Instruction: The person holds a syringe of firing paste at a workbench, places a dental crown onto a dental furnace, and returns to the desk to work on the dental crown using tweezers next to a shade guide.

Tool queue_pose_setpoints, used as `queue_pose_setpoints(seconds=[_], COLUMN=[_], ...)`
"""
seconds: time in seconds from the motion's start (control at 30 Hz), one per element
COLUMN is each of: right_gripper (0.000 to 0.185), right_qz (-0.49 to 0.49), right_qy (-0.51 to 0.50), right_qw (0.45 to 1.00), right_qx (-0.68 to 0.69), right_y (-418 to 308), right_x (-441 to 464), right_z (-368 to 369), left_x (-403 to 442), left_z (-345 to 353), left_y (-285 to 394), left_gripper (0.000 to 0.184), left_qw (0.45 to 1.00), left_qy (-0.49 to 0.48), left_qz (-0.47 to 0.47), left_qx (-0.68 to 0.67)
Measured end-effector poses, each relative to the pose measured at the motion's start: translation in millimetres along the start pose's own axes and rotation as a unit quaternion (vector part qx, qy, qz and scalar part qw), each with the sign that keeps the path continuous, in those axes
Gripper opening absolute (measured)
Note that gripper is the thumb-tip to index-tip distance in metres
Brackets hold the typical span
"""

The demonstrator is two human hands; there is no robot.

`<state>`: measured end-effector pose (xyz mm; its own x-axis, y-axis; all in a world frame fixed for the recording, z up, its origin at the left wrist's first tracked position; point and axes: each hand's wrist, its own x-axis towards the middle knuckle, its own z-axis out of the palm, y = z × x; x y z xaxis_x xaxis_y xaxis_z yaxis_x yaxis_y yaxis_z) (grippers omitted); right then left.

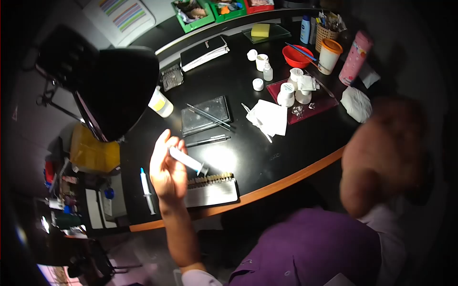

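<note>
My left hand (167, 169) is closed around a white syringe (187, 159) near the desk's front edge. The syringe tilts down to the right. Below it lies a tooth shade guide (212, 191), a metal holder with a row of tooth-coloured tabs. To the left of the hand rests a second syringe (146, 189) with a blue tip. A black pen (208, 141) is just beyond the hand. My right hand (384, 159) is raised at the right, close to the camera and smeared by motion, so its fingers cannot be made out.
A black lamp (119, 90) looms at the left. Behind the pen is a dark slab (205, 116) with thin tools on it. White papers (269, 117) and a dark red tray (315, 112) with jars are farther right. A red bowl (296, 57) and pink bottle (355, 57) stand behind.
</note>
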<state>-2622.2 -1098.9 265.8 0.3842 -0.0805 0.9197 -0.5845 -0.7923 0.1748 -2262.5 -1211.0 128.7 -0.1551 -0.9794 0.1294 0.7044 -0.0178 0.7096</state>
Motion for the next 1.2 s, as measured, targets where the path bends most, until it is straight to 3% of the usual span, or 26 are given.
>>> queue_pose_setpoints(seconds=[0.07, 0.17, 0.3, 0.37, 0.43, 0.53, 0.63, 0.7, 0.97, 1.0, 1.1, 1.2], right_gripper=[0.030, 0.028, 0.051, 0.045, 0.039, 0.030, 0.030, 0.030, 0.032, 0.032, 0.033, 0.032], right_qz=[0.096, 0.258, 0.398, 0.510, 0.558, 0.576, 0.585, 0.580, 0.558, 0.553, 0.523, 0.509], right_qy=[-0.009, -0.137, -0.163, -0.156, -0.157, -0.137, -0.122, -0.118, -0.123, -0.126, -0.135, -0.133], right_qw=[0.992, 0.928, 0.861, 0.746, 0.632, 0.623, 0.623, 0.637, 0.670, 0.679, 0.722, 0.741], right_qx=[0.085, 0.230, 0.273, 0.398, 0.515, 0.510, 0.505, 0.494, 0.474, 0.466, 0.433, 0.418], right_y=[-4.4, -3.4, -6.2, -16.5, -23.6, -29.8, -27.1, -25.0, -21.8, -21.5, -20.0, -21.3], right_x=[-19.1, -45.5, -74.5, -86.9, -78.3, -91.5, -94.9, -94.7, -105.9, -107.5, -111.1, -108.9], right_z=[36.5, 106.4, 176.9, 196.3, 196.3, 203.3, 205.9, 206.3, 213.0, 213.8, 215.0, 216.6], left_x=[18.0, 49.9, 65.4, 63.9, 55.2, 62.3, 64.6, 64.4, 70.0, 69.5, 68.3, 66.9], left_z=[8.8, 9.0, 5.5, -6.4, -5.9, -11.4, -18.1, -25.4, -32.3, -35.3, -32.8, -33.0], left_y=[-0.6, -7.6, -16.1, -22.8, -23.1, -12.2, 9.1, 5.1, 11.2, 5.8, 9.6, 3.4], left_gripper=[0.035, 0.027, 0.020, 0.020, 0.024, 0.035, 0.025, 0.019, 0.010, 0.012, 0.019, 0.026], left_qw=[0.998, 0.992, 0.982, 0.976, 0.980, 0.960, 0.915, 0.929, 0.872, 0.870, 0.833, 0.846], left_qy=[-0.006, -0.084, -0.144, -0.187, -0.165, -0.209, -0.198, -0.150, -0.155, -0.159, -0.180, -0.196], left_qz=[-0.030, -0.059, -0.064, -0.062, -0.080, -0.069, -0.066, -0.051, -0.078, -0.034, -0.047, -0.012], left_qx=[0.054, 0.076, 0.106, 0.087, 0.081, 0.172, 0.346, 0.335, 0.457, 0.465, 0.520, 0.495])
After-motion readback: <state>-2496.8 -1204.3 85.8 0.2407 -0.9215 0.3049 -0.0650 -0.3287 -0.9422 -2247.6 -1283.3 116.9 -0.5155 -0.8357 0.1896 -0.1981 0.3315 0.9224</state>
